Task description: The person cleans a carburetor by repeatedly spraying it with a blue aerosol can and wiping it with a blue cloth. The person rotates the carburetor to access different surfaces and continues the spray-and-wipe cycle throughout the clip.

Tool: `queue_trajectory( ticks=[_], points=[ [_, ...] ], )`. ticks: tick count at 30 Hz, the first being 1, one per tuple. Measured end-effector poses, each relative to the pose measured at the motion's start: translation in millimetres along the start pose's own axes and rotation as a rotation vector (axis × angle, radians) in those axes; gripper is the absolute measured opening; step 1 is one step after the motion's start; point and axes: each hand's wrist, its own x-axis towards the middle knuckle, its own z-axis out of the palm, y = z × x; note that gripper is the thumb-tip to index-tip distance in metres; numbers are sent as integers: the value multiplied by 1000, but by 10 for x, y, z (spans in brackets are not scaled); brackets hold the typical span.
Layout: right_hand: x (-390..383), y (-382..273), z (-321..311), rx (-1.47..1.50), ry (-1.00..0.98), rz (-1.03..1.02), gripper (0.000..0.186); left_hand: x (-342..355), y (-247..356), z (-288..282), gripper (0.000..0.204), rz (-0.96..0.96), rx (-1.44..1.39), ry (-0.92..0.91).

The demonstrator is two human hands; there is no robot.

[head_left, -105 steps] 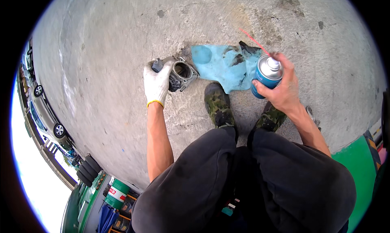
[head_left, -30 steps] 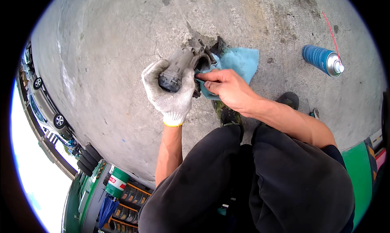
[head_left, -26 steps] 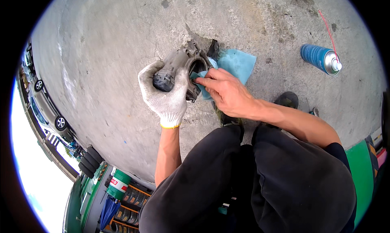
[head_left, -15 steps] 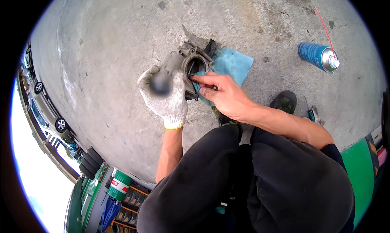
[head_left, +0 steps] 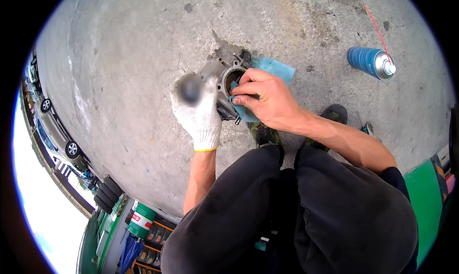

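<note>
Left hand (head_left: 197, 115) clasped grey metal housing (head_left: 211, 70), bore (head_left: 233, 77) upturned, axis slanting away over concrete (head_left: 138, 68); right hand (head_left: 268, 101) pinched blue cloth (head_left: 245, 115) inside.

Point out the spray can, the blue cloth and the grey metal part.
Spray can (head_left: 366, 61), head view: blue side.
Blue cloth (head_left: 278, 70), head view: flat area.
Grey metal part (head_left: 214, 68), head view: upper casing.

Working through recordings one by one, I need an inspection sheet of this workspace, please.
Surface: stained grey concrete floor
Work items: grey metal housing with round bore; light-blue cloth; blue cylindrical spray can with thin red straw
Clutter: small unclear item beside camouflage right boot
Hands: white-gloved left hand holds housing; bare right hand pinches cloth at bore
Cables: nothing seen
Surroundings: black tyres, green drum with white-and-red band, beige car
</note>
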Motion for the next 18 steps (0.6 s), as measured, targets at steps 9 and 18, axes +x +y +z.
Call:
queue_trajectory(
  ticks=[9, 18],
  points=[
    [-27, 85, -189, -348, -70, -257, 10, 3, 133, -2, 44, 78, -26, 2],
    [-97, -120, -66, -69, -72, 17, 17, 19, 88, -93, 40, -3, 7, -16]
  ],
)
